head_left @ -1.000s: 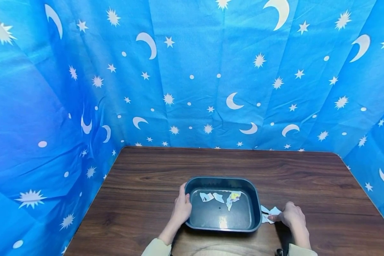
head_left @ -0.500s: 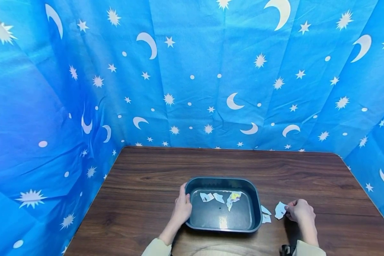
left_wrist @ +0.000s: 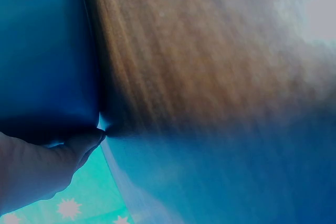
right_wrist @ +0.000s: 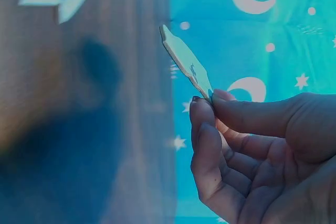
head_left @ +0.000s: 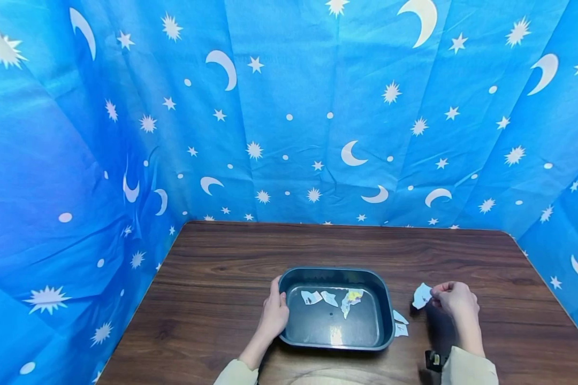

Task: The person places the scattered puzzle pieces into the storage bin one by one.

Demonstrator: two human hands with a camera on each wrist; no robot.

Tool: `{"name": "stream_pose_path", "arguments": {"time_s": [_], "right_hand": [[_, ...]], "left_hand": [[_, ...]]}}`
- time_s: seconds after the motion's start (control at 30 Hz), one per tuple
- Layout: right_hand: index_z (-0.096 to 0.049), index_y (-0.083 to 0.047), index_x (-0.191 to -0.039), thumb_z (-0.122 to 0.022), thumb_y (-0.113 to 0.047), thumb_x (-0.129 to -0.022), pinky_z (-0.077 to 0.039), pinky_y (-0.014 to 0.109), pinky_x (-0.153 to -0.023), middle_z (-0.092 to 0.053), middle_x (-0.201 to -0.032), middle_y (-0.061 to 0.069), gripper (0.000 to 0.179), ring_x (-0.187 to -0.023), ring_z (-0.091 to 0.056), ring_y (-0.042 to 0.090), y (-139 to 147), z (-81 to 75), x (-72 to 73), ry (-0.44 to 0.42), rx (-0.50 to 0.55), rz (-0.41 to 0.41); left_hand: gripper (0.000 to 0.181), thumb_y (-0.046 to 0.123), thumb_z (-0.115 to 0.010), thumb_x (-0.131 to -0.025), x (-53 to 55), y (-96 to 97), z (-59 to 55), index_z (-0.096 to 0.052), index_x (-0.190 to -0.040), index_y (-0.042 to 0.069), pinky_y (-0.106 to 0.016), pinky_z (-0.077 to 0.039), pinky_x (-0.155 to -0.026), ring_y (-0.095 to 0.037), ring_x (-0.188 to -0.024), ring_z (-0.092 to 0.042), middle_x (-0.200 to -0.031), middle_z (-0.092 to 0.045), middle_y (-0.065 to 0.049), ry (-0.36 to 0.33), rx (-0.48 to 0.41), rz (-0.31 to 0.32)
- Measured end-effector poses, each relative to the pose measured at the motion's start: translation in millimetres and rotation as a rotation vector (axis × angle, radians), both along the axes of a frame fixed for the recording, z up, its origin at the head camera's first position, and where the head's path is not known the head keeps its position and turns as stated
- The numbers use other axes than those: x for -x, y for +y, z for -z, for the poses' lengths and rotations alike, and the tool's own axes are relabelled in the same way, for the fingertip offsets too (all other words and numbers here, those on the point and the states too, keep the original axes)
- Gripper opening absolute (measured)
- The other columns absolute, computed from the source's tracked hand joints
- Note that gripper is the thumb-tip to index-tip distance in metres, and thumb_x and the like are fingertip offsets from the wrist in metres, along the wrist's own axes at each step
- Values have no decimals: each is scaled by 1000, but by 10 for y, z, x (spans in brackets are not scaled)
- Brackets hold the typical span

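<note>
My left hand grips the left side of a dark grey plastic basin, thumb at the rim. In the left wrist view that hand is at the basin's outer wall. To the basin's right, my right hand pinches a pale blue, irregularly edged puzzle piece between thumb and fingertips, raised off the table. The right wrist view shows this puzzle piece nearly edge-on, thin and flat, with a small dark mark. Flat pieces lie inside the basin, one with a yellow patch.
Two more pale blue pieces lie against the basin's right side. The brown wood-grain table ends at a blue curtain with white moons and stars. A black strap-like object shows by the right sleeve.
My right hand has drawn one puzzle piece away from those beside the basin, first rightward, then upward off the table. My left hand keeps its grip on the basin.
</note>
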State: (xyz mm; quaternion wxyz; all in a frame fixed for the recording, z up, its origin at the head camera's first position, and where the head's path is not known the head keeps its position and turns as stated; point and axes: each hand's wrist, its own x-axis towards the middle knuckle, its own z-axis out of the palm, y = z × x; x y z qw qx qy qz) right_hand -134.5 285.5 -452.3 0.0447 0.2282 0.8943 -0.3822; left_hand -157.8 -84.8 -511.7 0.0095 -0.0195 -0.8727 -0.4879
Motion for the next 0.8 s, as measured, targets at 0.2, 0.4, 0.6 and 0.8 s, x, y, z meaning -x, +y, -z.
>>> {"name": "stream_pose_path", "arguments": {"time_s": [0.2,0.4,0.6,0.8], "right_hand": [[-64,1,-84,-56,-14,-90,-31,56,-86,-64,-60,-2,19,-61,-61,15,-82,-181,133,38,44,-11],[-62,8,-89,-55,-8,-90,-52,39,-71,-63,-59,-1,17,-57,-63,12,-250,-296,308,87,160,-46],[-58,13,-97,-55,-3,-90,-52,25,-55,-62,-63,4,18,-55,-59,9,-512,-398,472,117,322,-88],[-55,14,-100,-55,-2,-91,-52,25,-58,-62,-69,8,19,-56,-60,12,-785,-467,580,105,444,-148]], "left_hand": [[39,1,-35,-97,3,-8,6,-31,-136,2,-56,-33,-97,-41,-122,-41,-131,-46,-26,-10,-17,-4],[39,1,-36,-97,-2,-2,-1,-32,-136,1,-56,-33,-97,-42,-121,-42,-130,-46,-27,-2,-10,-1],[39,0,-36,-96,-14,-2,-6,-32,-135,1,-57,-34,-96,-42,-120,-43,-129,-47,-27,0,-1,3],[39,0,-36,-97,-20,-4,-15,-33,-135,3,-57,-34,-95,-43,-119,-44,-129,-48,-26,-1,1,-10]]}}
